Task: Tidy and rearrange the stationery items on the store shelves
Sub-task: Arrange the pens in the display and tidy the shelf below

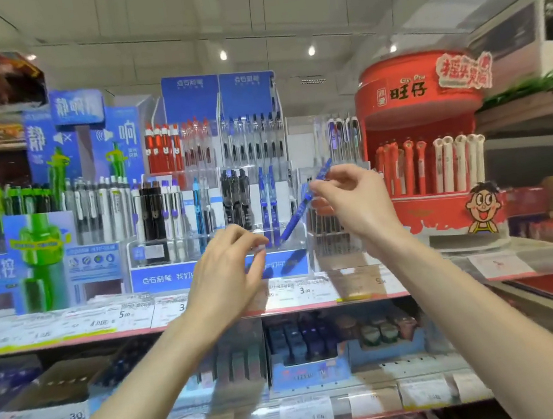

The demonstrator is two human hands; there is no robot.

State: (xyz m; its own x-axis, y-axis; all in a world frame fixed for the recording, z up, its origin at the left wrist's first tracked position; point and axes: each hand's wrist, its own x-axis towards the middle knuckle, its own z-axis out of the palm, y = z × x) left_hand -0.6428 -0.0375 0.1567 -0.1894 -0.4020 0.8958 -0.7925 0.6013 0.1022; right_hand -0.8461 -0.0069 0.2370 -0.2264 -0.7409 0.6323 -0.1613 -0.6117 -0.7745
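My right hand (350,201) pinches a blue pen (299,210) near its upper end. The pen slants, its tip down at the front slot of the clear tiered pen display (300,234) in the middle of the shelf. My left hand (228,270) hovers lower left of the pen, in front of the display's blue base, fingers loosely curled and holding nothing. Upright black, blue and red pens (235,196) fill the display's other slots.
A red round pen stand (434,157) with orange and white pens is at the right. Blue-green displays (42,256) with pens stand at the left. Price labels (305,290) line the shelf edge. Boxed stationery (305,350) fills the lower shelf.
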